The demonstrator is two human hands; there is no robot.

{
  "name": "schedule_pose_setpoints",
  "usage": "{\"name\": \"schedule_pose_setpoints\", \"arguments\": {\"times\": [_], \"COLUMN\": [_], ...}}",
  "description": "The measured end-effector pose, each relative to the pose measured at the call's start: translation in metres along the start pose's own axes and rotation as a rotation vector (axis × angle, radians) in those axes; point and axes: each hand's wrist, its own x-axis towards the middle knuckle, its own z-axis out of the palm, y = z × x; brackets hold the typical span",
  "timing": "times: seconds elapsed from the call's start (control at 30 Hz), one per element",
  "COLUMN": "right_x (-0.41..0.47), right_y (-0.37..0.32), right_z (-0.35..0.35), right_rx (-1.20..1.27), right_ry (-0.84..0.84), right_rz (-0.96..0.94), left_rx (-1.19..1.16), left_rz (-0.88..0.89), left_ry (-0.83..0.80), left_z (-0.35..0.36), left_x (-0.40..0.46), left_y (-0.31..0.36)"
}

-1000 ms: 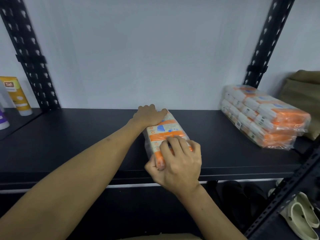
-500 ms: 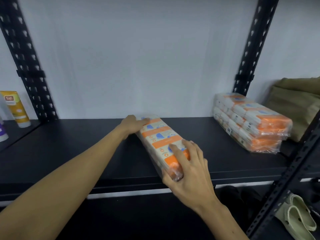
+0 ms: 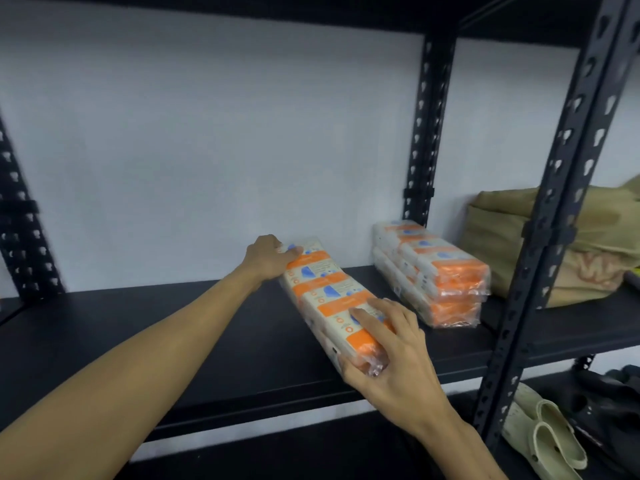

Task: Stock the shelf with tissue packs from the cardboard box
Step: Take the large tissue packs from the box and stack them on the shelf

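Basically got both hands clamped on the pack (image 3: 329,299) lying angled on the shelf (image 3: 173,341), left hand (image 3: 268,259) at the far end, right hand (image 3: 391,355) fingers (image 3: 367,323) spread over the near end, looks light, squishy, slippery wrap, so best gripped by the ends.

This looks like a storage corner in a home rather than a shop. A black metal rack (image 3: 568,209) with punched uprights stands against a plain white wall (image 3: 207,150). Its dark shelf (image 3: 173,341) carries a stack of wrapped tissue packs (image 3: 433,271) and, next to it, a slumped olive cloth bag (image 3: 502,244). On the lower level sit pale green clogs (image 3: 547,441) and dark shoes (image 3: 609,393), mixed household things kept together.
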Motion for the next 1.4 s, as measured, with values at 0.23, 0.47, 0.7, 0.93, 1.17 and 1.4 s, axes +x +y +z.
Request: {"name": "schedule_pose_setpoints", "arguments": {"times": [0.23, 0.47, 0.7, 0.93, 1.17, 1.4], "right_x": [0.045, 0.099, 0.11, 0.1, 0.108, 0.105], "right_y": [0.043, 0.095, 0.144, 0.15, 0.161, 0.176], "right_z": [-0.076, -0.103, -0.078, -0.051, -0.044, -0.023], "right_rx": [-0.113, -0.213, -0.166, -0.196, -0.246, -0.401], "right_ry": [0.155, 0.272, 0.316, 0.411, 0.426, 0.51], "right_rz": [-0.011, 0.045, 0.157, 0.228, 0.194, 0.116], "left_rx": [-0.077, -0.302, -0.523, -0.504, -0.425, -0.43], "left_rz": [0.115, 0.111, -0.07, -0.191, -0.29, -0.267], "left_ry": [-0.046, -0.061, -0.19, -0.36, -0.431, -0.453], "left_z": [0.044, 0.101, 0.161, 0.18, 0.185, 0.193], "left_x": [0.042, 0.1, 0.12, 0.111, 0.121, 0.133], "left_y": [0.108, 0.184, 0.16, 0.154, 0.175, 0.173]}}
